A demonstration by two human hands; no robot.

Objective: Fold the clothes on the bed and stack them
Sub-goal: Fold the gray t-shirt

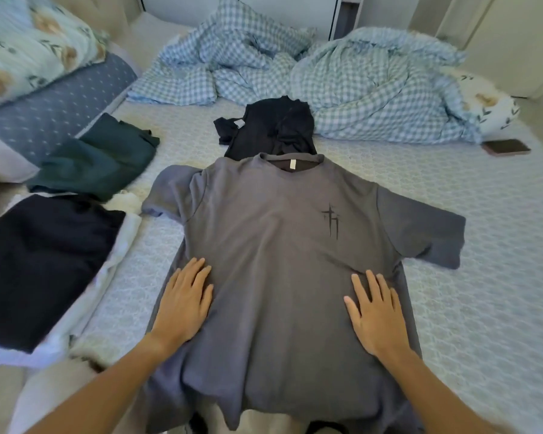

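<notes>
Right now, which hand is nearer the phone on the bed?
Right. The right hand lies flat on the grey T-shirt, below-left of the phone; the left hand lies across the shirt, farther away.

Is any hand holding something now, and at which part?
Nothing is held. The left hand and right hand lie flat with straight fingers on the grey T-shirt's lower half.

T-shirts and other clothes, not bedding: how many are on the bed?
4: grey T-shirt spread in the middle, black garment beyond its collar, green garment far left, dark folded one near left. More may be hidden beneath.
</notes>
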